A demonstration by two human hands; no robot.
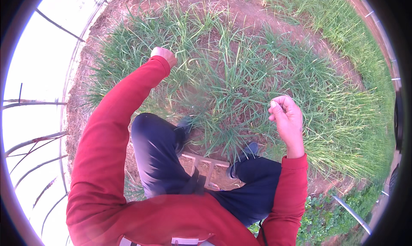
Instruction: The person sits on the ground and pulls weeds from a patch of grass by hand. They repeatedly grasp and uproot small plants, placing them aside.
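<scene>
My left hand (164, 55) is curled over the far left part of a bed of narrow-leaved, grass-like green plants (231, 75). Its fingers are turned away, so what they may hold is hidden. Closer in on the right, my right hand (286, 112) hovers above the leaves with its thumb pressed against the curled fingers. Nothing shows clearly in that grip. Between my bent legs is a frame of pale bars (206, 159), perhaps part of a low stool. Leaves reach close to my dark shoes (251, 148).
A strip of bare reddish soil (299, 30) separates this bed from more tall green growth (360, 46). Curved poles (35, 143) stand against a bright wall on the left. A pale pipe (351, 213) slants over broad-leaved plants (322, 217) at lower right.
</scene>
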